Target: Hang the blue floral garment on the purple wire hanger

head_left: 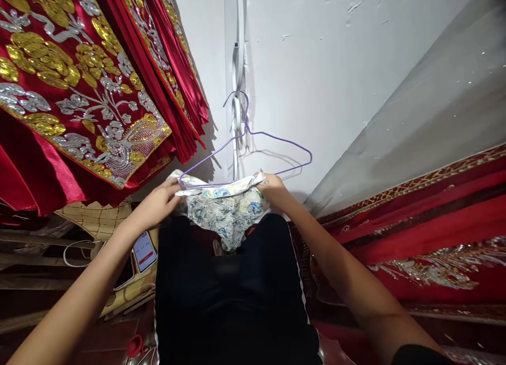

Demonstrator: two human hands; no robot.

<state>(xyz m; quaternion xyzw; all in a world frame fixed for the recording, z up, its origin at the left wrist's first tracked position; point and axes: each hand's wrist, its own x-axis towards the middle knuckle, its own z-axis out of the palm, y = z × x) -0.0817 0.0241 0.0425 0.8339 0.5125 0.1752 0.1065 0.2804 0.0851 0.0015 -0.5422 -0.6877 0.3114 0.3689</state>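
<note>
The left hand is closed on one end of a small flowery cloth. Its fingers pinch the cloth right where the corner of a purple wire hanger sits. The right hand is closed on the other end of the cloth, near the hanger's bottom bar. Both hands hold the cloth up between them, so its top edge lies flat along the hanger. The rest of the cloth hangs down in soft folds. It is white with blue and green flowers.

The hanger's hook points up at a thin white pipe on the white wall. I cannot tell if the hook is on the pipe.

Under the cloth are the person's black shorts. By the left arm a phone lies with its screen lit, and a white cable runs near it. A small red thing lies lower down.

Up on the left hang red cloths with gold and silver flowers. On the right more red cloth with gold trim lies spread out, and a shiny see-through sheet slopes above it.
</note>
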